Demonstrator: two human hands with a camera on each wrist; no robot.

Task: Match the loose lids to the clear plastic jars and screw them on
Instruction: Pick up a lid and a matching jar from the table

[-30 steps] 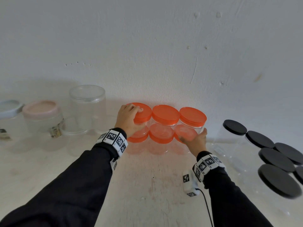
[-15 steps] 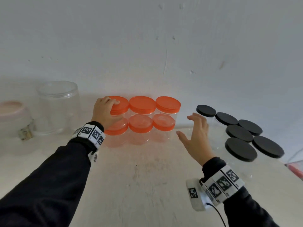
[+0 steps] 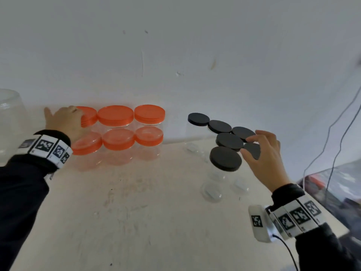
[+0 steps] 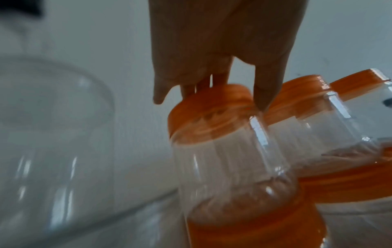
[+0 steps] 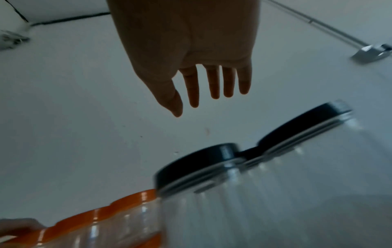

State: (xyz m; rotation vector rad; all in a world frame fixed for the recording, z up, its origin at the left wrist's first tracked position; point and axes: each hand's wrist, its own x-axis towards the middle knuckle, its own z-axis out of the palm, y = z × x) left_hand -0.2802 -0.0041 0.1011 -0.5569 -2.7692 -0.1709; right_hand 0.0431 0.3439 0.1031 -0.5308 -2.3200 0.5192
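Six clear jars with orange lids (image 3: pixel 115 115) stand stacked in two rows of three against the wall. My left hand (image 3: pixel 72 114) lies on the top-left jar's orange lid (image 4: pixel 212 104). In the left wrist view its fingers (image 4: pixel 201 85) sit on the lid top and the thumb runs down the rim. To the right stand several clear jars with black lids (image 3: pixel 225 158). My right hand (image 3: pixel 249 145) hovers over them with straight, spread fingers (image 5: pixel 214 83) that hold nothing, just above one black lid (image 3: pixel 253 150).
A large clear jar (image 3: pixel 9 118) stands at the far left, close to my left hand. Cables (image 3: pixel 332 133) hang at the right above a clear bin (image 3: pixel 332 182). The pale table (image 3: pixel 136 212) lies bare between my arms.
My right hand left the orange-lidded jars and swung right to above the black-lidded jars. My left hand stayed on the top-left orange lid. The head view turned right.
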